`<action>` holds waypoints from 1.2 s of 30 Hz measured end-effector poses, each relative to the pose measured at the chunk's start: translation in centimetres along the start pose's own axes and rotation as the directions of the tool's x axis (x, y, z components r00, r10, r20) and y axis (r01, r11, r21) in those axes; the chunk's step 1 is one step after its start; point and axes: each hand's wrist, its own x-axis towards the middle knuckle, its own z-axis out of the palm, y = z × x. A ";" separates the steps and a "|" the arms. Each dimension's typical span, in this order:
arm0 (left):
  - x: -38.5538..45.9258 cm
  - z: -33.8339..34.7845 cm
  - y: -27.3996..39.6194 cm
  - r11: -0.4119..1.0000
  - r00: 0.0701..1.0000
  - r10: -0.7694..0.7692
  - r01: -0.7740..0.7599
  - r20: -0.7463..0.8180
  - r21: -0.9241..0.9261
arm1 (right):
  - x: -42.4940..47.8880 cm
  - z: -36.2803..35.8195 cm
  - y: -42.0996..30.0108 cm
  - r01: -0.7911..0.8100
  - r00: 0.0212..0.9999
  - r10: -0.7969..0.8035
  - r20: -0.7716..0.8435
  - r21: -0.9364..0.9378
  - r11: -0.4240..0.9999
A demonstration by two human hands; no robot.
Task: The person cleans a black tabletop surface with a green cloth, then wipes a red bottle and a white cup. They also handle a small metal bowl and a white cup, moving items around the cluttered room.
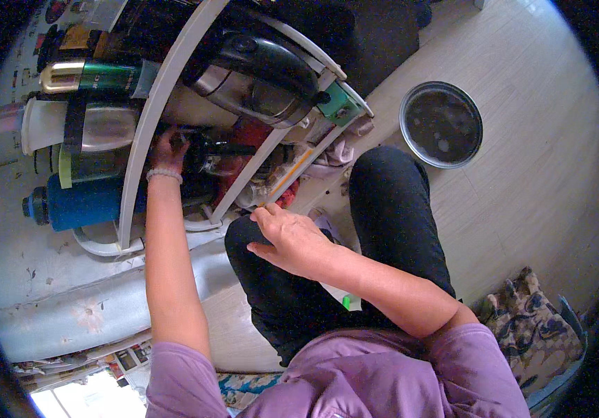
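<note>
My left hand (170, 149), with a beaded bracelet at the wrist, reaches between the white bars of a shelf rack (145, 120). Its fingers are in shadow at a dark object with a black handle (226, 150); whether they grip it cannot be made out. Just above that spot lies a kettle (263, 78) with a black handle and shiny body. My right hand (294, 237) is over my knee, thumb apart from the fingers, with nothing visible in it. Its fingertips come close to the lower shelf edge with an orange strip (291, 170); contact is unclear.
A green and gold bottle (103, 76), a steel container (109, 125), a white cup (43, 125) and a blue bottle (88, 204) are beyond the rack's curved bar. On the wooden floor lies a round dark pan (440, 124) with a metal rim. Patterned fabric (534, 334) is at lower right.
</note>
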 end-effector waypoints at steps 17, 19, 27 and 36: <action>0.2 1.1 -2.8 0.967 0.966 0.255 -0.255 -0.033 0.004 | 0.0 0.4 1.0 0.030 1.000 -0.031 -0.005 -0.114 0.993; -2.3 2.5 -1.0 0.977 0.964 0.209 -0.214 -0.163 -0.016 | -0.2 0.4 0.9 0.029 0.999 -0.025 0.036 -0.116 0.993; -10.7 4.7 0.7 0.967 0.930 0.253 -0.252 -0.265 0.040 | -0.7 1.0 1.3 0.037 0.999 -0.037 0.006 -0.189 0.981; -21.3 4.6 -3.4 0.983 0.984 0.135 -0.118 -0.115 0.140 | 0.2 2.5 3.1 0.066 0.991 -0.079 -0.111 -0.116 0.991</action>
